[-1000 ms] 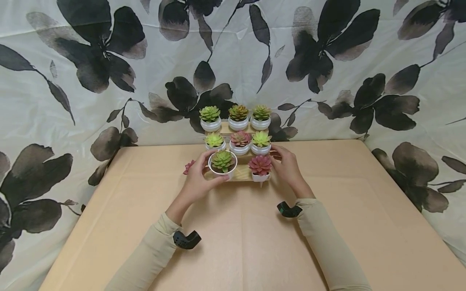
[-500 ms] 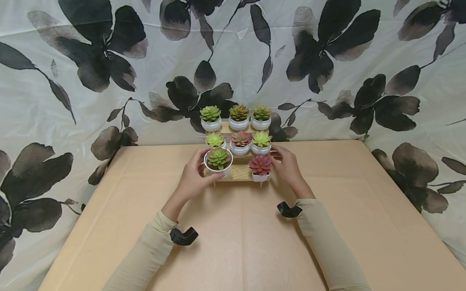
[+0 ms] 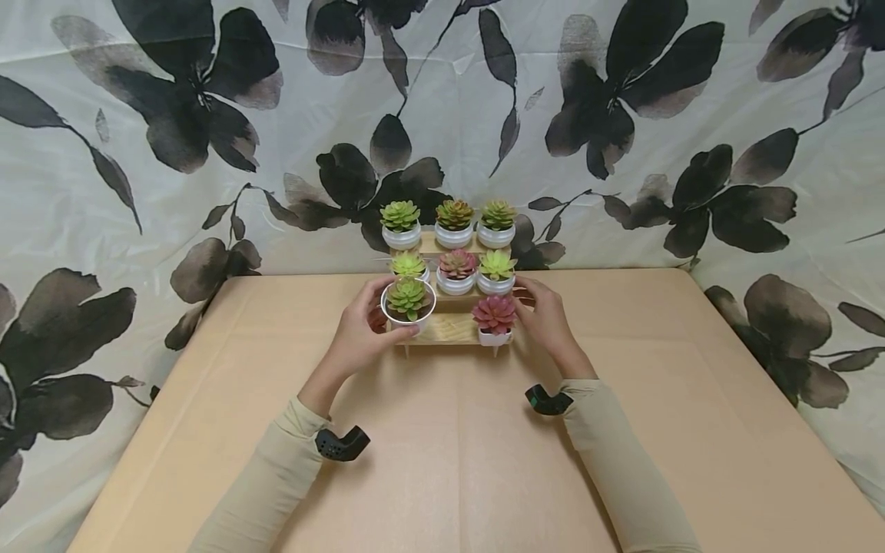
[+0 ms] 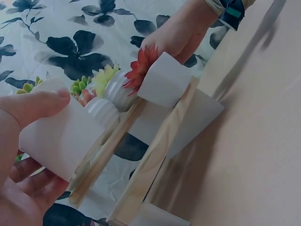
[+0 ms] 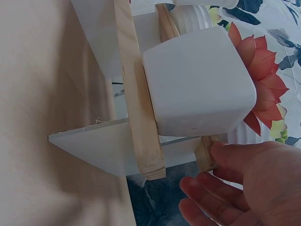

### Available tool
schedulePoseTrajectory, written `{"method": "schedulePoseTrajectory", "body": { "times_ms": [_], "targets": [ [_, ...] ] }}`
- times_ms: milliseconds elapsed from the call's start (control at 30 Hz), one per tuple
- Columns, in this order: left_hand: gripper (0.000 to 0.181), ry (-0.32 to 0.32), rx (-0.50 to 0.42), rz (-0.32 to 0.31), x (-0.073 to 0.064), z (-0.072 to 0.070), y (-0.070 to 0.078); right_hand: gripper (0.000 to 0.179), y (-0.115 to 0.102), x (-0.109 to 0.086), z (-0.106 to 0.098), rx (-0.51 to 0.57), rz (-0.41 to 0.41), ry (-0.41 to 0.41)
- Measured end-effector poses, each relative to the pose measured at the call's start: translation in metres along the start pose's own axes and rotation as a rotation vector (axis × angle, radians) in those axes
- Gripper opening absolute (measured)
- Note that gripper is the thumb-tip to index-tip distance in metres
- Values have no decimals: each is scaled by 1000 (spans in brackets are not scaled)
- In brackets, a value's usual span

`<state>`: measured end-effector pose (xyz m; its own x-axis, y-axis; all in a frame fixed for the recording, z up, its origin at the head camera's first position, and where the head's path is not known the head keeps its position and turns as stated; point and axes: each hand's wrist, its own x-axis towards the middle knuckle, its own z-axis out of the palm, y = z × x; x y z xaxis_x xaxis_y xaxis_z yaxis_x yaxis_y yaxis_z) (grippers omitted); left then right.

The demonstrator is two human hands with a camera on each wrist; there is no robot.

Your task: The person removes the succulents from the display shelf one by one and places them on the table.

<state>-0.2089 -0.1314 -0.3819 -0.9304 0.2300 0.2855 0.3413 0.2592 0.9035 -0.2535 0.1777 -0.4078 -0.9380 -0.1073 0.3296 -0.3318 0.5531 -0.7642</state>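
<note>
My left hand [image 3: 359, 322] grips a round white pot with a green succulent [image 3: 408, 299], thumb in front, over the left end of a tiered stand's lowest wooden step [image 3: 449, 329]. Whether the pot touches the step is hard to tell. A square white pot [image 5: 202, 84] with a red succulent [image 3: 494, 313] stands on that step's right end. Beside it, my right hand [image 3: 548, 319] rests its thumb against the end of a wooden slat [image 5: 205, 153], the other fingers loosely bent. Pale side panels [image 5: 99, 143] carry the slats.
Three small potted succulents stand on the middle step, a pink one [image 3: 457, 263] at its centre. Three more, including a brownish-green one [image 3: 454, 215], fill the top step. A floral cloth [image 3: 484, 100] hangs behind the tan table [image 3: 442, 461].
My left hand has carried the round pot leftward and slightly up along the lowest step. Pink petals seen behind that hand earlier are now hidden in the head view. My right hand stays put.
</note>
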Motion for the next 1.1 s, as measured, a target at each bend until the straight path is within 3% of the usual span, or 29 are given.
{"method": "schedulePoseTrajectory", "body": {
  "times_ms": [667, 1100],
  "targets": [
    [77, 29, 16, 23, 2, -20, 3, 39, 0, -1, 0, -6, -4, 1],
    [78, 66, 46, -13, 3, -32, 4, 39, -2, -1, 0, -30, 4, -2]
  ]
}}
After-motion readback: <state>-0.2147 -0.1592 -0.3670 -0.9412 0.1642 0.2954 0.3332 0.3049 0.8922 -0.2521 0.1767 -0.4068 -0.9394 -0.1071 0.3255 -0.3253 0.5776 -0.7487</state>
